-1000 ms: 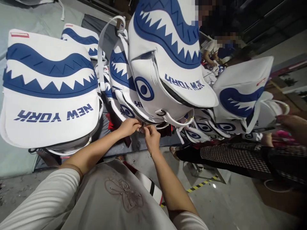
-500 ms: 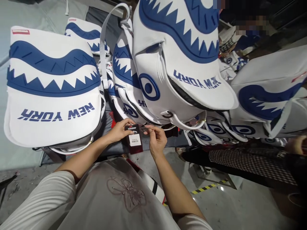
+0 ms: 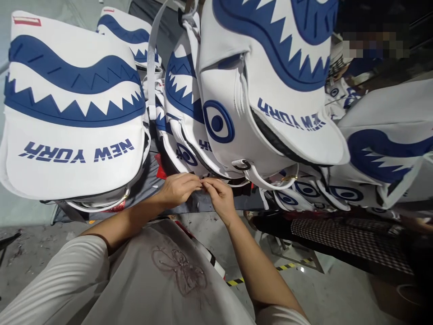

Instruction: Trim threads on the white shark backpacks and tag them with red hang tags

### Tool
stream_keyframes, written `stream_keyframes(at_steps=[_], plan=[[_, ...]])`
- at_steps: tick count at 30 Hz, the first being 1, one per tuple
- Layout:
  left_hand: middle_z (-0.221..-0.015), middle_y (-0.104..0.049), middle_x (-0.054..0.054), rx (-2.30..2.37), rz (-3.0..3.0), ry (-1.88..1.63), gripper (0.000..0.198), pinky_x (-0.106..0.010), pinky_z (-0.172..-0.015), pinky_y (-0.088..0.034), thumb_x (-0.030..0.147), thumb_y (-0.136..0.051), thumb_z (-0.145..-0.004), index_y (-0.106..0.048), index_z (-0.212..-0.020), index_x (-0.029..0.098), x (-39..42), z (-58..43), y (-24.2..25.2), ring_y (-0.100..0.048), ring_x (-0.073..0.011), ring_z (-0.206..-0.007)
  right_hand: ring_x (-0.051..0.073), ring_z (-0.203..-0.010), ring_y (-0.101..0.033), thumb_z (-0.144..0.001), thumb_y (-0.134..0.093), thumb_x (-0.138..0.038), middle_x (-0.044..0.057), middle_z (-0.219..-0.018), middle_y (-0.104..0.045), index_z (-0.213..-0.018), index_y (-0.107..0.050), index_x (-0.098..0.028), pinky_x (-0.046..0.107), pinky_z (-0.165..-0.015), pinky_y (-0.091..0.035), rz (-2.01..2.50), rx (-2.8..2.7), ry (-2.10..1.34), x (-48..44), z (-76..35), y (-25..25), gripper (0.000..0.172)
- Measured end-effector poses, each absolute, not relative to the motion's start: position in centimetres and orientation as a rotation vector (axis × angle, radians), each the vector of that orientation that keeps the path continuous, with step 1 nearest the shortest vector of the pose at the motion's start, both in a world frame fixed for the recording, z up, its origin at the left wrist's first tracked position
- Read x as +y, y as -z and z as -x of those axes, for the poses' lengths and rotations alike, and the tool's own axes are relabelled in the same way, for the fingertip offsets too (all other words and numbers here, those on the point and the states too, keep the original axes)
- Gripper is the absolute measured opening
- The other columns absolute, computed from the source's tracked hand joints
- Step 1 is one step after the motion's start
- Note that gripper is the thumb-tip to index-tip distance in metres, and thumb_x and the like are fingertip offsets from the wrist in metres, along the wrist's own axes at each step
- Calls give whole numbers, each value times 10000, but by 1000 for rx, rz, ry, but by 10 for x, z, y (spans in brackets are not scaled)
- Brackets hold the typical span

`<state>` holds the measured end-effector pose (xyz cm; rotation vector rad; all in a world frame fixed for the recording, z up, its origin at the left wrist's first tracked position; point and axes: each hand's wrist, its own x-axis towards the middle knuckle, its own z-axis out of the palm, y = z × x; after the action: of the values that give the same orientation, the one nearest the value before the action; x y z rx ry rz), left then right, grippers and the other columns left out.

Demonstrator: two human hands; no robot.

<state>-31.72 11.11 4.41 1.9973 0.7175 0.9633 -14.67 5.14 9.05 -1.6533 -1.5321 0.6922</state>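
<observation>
In the head view, the left hand [image 3: 179, 188] and the right hand [image 3: 220, 197] are meeting, fingertips pressing together; what they are pinching, I cannot tell. The big backpack [image 3: 267, 90] is resting just beyond them. This step is apparently involving fine fingertip work; the next move is probably needing a steady pinch. A white handle [image 3: 265, 183] is hanging near the right hand, perhaps obstructing it; another backpack [image 3: 72, 108] is resting at left, a checkered garment [image 3: 341, 237] showing at right.

left hand [image 3: 179, 188] and right hand [image 3: 219, 197] sit fingertip to fingertip, fingers bent.
</observation>
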Motion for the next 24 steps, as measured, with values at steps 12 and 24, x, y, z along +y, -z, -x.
stream_keyframes(at_steps=[12, 24], plan=[[-900, -759, -27, 727, -1741, -854, 190, -230, -793, -501, 264, -564, -924, -738, -888, 196, 116, 311, -26, -684, -131, -821, 172, -798, -672, -927, -546, -247, 39, -849, -726, -864, -694, -205, 298, -776, -528, 1682, -1842, -609, 52, 139, -100, 166], [-951, -751, -56, 717, -1991, -764, 305, -248, -798, -506, 331, -463, -992, -738, -1007, 200, 122, 315, -24, -686, -154, -860, 189, -815, -667, -972, -469, -193, 67, -900, -713, -1023, -706, -198, 310, -775, -531, 1684, -2110, -433, 51, 136, -96, 242]])
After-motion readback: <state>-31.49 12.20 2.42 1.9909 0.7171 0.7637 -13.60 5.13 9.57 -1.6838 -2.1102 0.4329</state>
